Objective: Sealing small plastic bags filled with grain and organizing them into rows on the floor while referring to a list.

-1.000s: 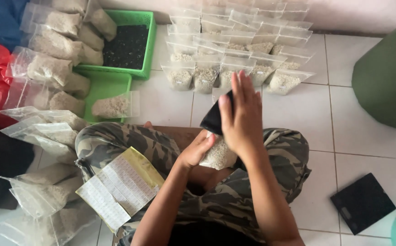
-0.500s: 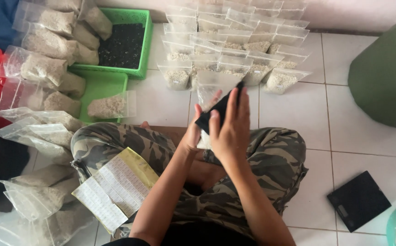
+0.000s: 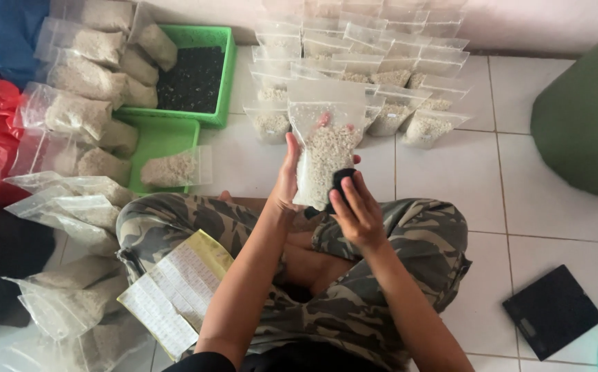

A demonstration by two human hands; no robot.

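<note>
I sit cross-legged on a white tiled floor. My left hand [image 3: 290,176] holds up a clear plastic bag [image 3: 323,148] partly filled with pale grain, gripping its left side. My right hand [image 3: 355,207] is at the bag's lower right corner, its fingers curled on a small black object [image 3: 340,182] pressed against the bag. The bag stands upright in front of my knees, its empty top part reaching up over the rows of bags behind it.
Rows of small filled clear bags [image 3: 395,83] stand at the back by the wall. Two green trays [image 3: 195,69] and more grain bags [image 3: 78,110] lie left. A sheet of labels [image 3: 175,289] rests on my left leg. A black flat scale [image 3: 552,310] sits right, beside a green container [image 3: 588,110].
The bag has been raised and turned upright, showing its full face. My right hand has dropped from above the bag to its lower right corner, with the black object.
</note>
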